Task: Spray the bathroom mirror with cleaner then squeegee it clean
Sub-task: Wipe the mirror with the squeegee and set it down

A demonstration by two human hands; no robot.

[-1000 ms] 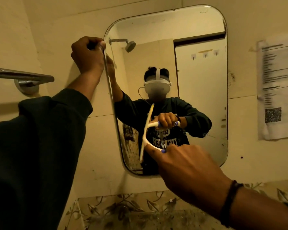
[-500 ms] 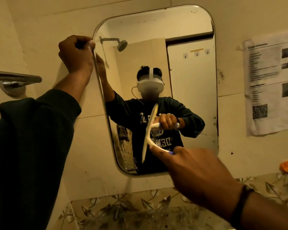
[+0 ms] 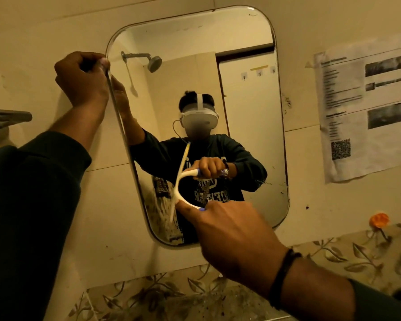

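Nearest to the camera, two arms in dark green sleeves reach up toward the wall. The right wrist carries a thin black band (image 3: pixel 284 278). The right hand (image 3: pixel 232 237) is closed around the handle of the squeegee (image 3: pixel 180 181), with the fingers curled so that only a small blue end of the handle shows beside them. The squeegee is cream-white plastic, with a curved neck and a long narrow blade. The blade stands almost upright, a little tilted, and lies against the lower left part of the mirror (image 3: pixel 248 107). Its lower end is blurred.

The left hand (image 3: pixel 82 81) is higher, clenched on the upper left edge of the mirror, the fingers folded over the rim.

Below the hands runs a band of tiles (image 3: pixel 347 258) with a pattern of leaves and stems, and one orange flower (image 3: pixel 379 220) is at the right. Above it the wall (image 3: pixel 107 205) is plain, smooth, cream-coloured tile with thin joints.

The mirror is a tall rectangle with rounded corners and a thin dark rim. The glass reflects a person with a white headset, a shower head on a bent pipe, and a pale door. Dark spots sit near its right edge.

At the far left a metal towel bar (image 3: pixel 8 118) comes out from the wall. At the right a creased printed paper (image 3: pixel 362 112) with a QR code hangs on the tiles.
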